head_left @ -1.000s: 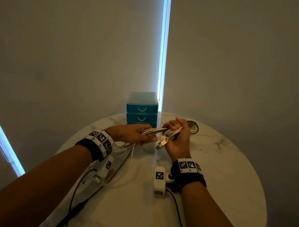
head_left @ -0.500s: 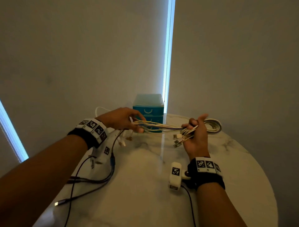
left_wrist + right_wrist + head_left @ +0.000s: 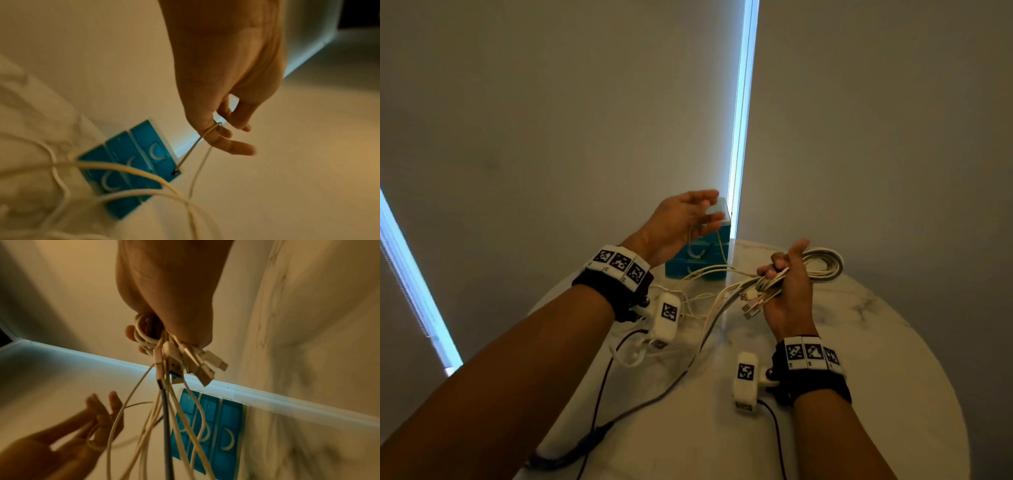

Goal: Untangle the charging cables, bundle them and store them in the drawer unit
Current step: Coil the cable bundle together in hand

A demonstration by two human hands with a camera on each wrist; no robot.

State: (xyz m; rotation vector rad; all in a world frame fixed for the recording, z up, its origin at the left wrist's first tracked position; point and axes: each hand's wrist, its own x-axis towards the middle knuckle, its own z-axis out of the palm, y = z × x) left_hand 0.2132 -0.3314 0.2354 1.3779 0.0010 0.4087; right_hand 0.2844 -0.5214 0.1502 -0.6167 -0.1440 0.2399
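My right hand (image 3: 787, 277) grips a coiled bundle of white charging cables (image 3: 822, 263) above the table's far side. Several USB plugs (image 3: 750, 305) stick out below the fist, seen close in the right wrist view (image 3: 197, 365). Loose strands trail from the bundle to the left and down onto the table. My left hand (image 3: 688, 219) is raised in front of the teal drawer unit (image 3: 698, 263), fingers relaxed and spread. One thin white strand (image 3: 197, 146) hangs hooked over a finger of that hand. The three drawers (image 3: 144, 154) are closed.
The round marble table (image 3: 859, 342) stands against blinds, with the drawer unit at its back edge. A dark grey cable (image 3: 647, 404) runs from the bundle across the table to the front left. Black leads from the wrist cameras lie near both forearms.
My left hand has let go of the strands beside the bundle and risen in front of the drawer unit, lifting one thin strand. The right hand keeps its grip on the bundle.
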